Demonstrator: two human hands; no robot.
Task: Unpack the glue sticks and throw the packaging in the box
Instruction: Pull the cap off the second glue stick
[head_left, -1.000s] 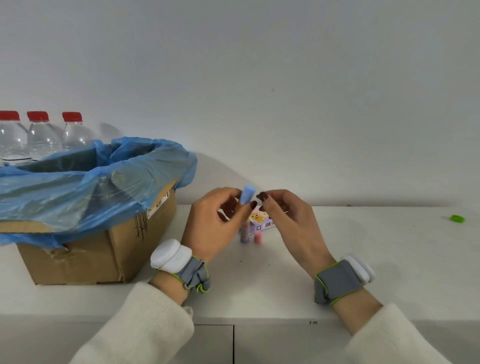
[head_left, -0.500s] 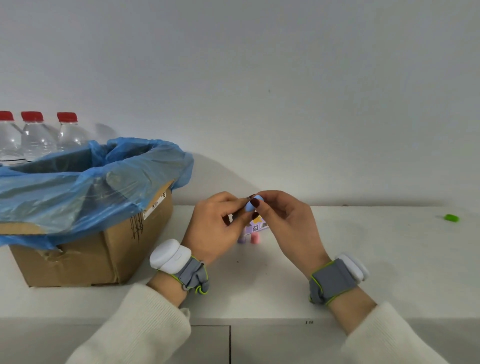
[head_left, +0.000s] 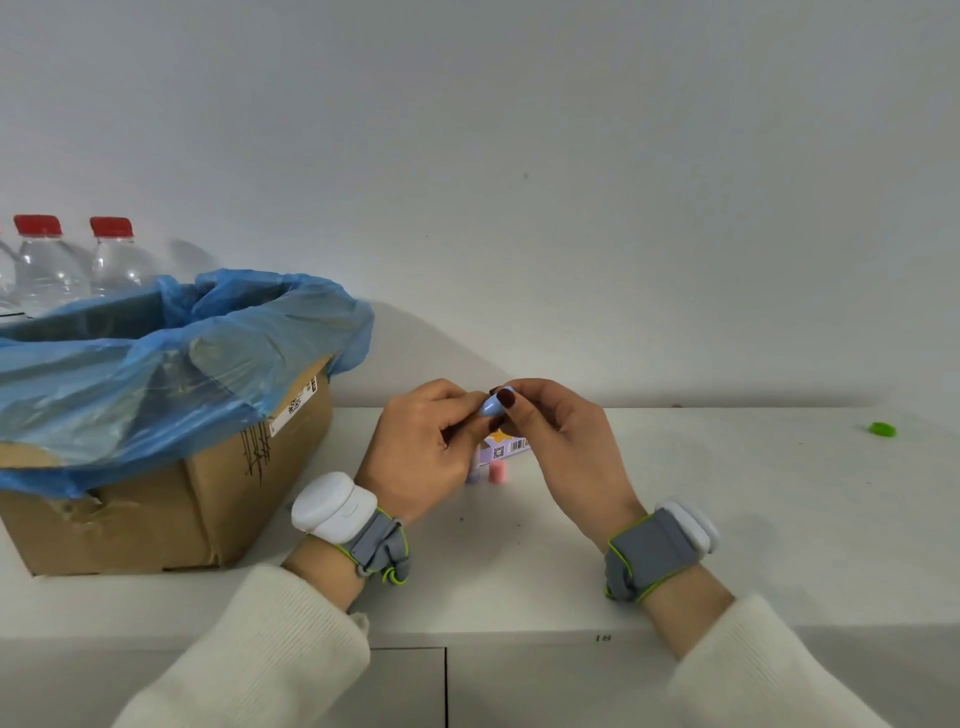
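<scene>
The white table (head_left: 727, 519) carries a brown cardboard box (head_left: 156, 509) lined with a blue plastic bag (head_left: 156, 364) at the left, its mouth open. Near the middle, the left hand (head_left: 421, 452) and right hand (head_left: 566, 447) meet above the table, both grips pinched closed on one small light-blue glue stick (head_left: 489, 407). Below them lies the purple printed cardboard packaging (head_left: 506, 448), with a lilac stick (head_left: 472, 470) and a pink stick (head_left: 497, 473) standing just beside it. The unpacking step seems in hand; next, setting this stick down, then carrying the packaging left into the box.
</scene>
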